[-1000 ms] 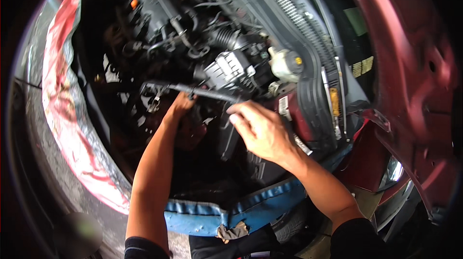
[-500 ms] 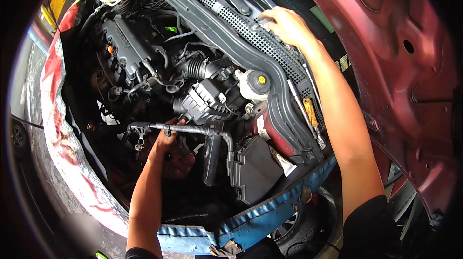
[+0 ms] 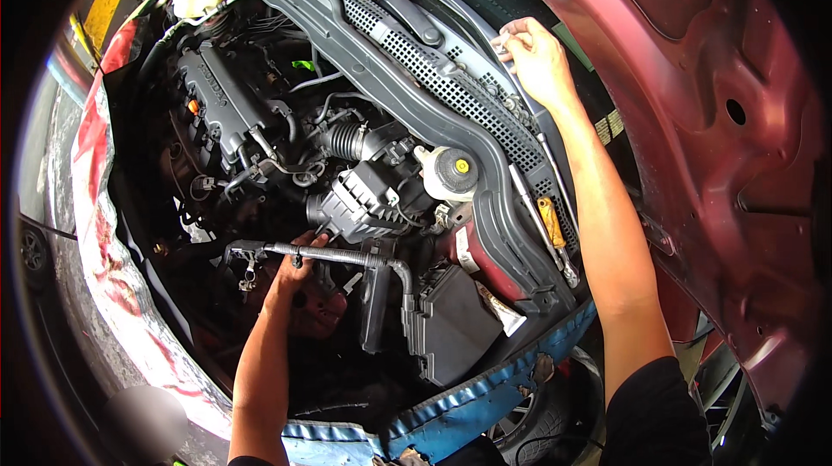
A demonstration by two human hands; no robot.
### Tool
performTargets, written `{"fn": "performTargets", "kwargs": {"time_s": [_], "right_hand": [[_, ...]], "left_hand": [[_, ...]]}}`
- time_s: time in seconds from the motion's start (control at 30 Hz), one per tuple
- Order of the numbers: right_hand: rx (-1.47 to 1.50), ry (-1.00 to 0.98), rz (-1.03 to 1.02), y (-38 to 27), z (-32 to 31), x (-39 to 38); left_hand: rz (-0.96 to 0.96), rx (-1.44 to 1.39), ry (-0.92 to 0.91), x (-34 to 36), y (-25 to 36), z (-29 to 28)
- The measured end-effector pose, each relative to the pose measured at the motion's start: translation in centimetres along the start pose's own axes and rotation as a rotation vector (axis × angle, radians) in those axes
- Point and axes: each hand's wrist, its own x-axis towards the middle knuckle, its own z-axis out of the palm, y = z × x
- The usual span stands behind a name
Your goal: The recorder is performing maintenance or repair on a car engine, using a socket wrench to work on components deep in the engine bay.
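**Hose could slip down into the engine**

The bent black hose (image 3: pixel 347 256) lies across the middle of the frame, low in the engine bay. The left hand (image 3: pixel 290 271) is under it, fingers curled, but I cannot tell if they really grip it. If the hold is loose, the hose could drop or catch on the parts below. The right hand (image 3: pixel 536 54), upper right, has its fingers bent on the black plastic grille (image 3: pixel 451 93). Leaning hard there might make it slip.
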Motion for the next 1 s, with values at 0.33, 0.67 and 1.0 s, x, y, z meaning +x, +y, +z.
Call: {"fn": "performTargets", "kwargs": {"time_s": [0.33, 0.67, 1.0], "right_hand": [[0.454, 0.075, 0.216, -0.3, -2.9, -7.2], [-0.653, 0.076, -0.343, 0.1, -0.7, -6.4], [-0.701, -0.168, -0.457, 1.3, 2.7, -0.5]], "left_hand": [[-0.126, -0.077, 0.025, 0.7, 5.0, 1.0], [-0.188, -0.235, 0.106, 0.9, 4.1, 2.0], [0.06, -0.047, 0.085, 0.5, 2.4, 1.6]]}}
